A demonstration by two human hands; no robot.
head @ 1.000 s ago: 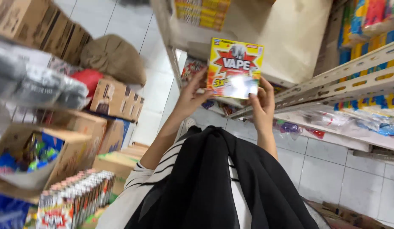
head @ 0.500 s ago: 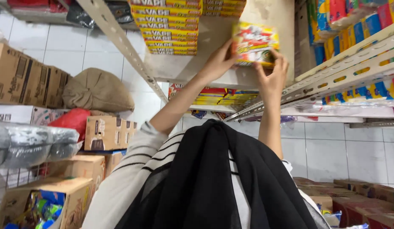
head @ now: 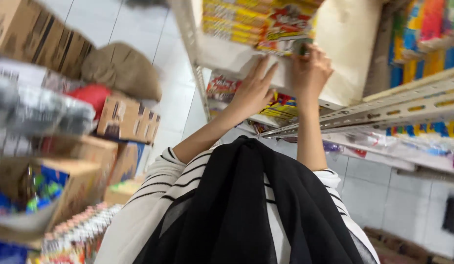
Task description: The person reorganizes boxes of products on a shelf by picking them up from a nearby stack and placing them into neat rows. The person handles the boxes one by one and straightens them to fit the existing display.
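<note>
Overhead, a metal shelf (head: 236, 61) stacked with flat yellow-and-red boxes (head: 232, 22). At its front edge, one yellow box (head: 288, 29), long axis along that edge. Right hand (head: 311, 71) directly beneath, fingers closed on its lower rim. Left hand (head: 251, 90) nearby, fingers spread wide, flat against the shelf underside, holding nothing.

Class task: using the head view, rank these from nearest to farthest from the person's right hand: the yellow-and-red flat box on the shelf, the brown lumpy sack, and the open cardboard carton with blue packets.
1. Yellow-and-red flat box: top centre, touching the right hand.
2. Brown lumpy sack: upper left, across the aisle.
3. Open cardboard carton with blue packets: lower left, farthest.
</note>
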